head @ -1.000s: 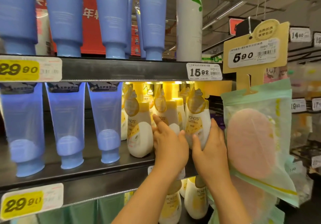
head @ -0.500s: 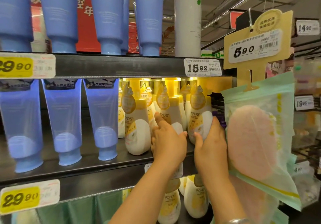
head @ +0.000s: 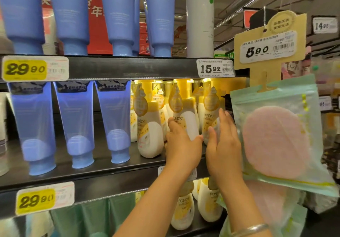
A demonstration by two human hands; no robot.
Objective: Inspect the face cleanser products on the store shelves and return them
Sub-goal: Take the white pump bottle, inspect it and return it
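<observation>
Both arms reach up to the middle shelf [head: 110, 170]. The left hand [head: 181, 144] has its grip curled around a Pond's bottle [head: 189, 120] standing there; the right hand [head: 223, 144] lies flat, fingers straight, against the neighbouring bottle [head: 209, 111].

"POND'S" reads in slanting letters on the white and yellow bottle [head: 150, 126] on the middle shelf, on its neighbour bottle [head: 209, 116] further right, and on two lower bottles [head: 183, 210] beneath. A yellow price tag [head: 25, 69] on the upper shelf edge at left says "29 90"; the lower yellow tag [head: 35, 200] reads "29 9" with a smudged last digit. A white tag [head: 215, 68] at right says "15 92". The hanging cardboard sign [head: 266, 50] shows "5 90". A far tag [head: 322, 25] reads "14 95". The blue tubes [head: 77, 87] carry Chinese characters "天然来源".
</observation>
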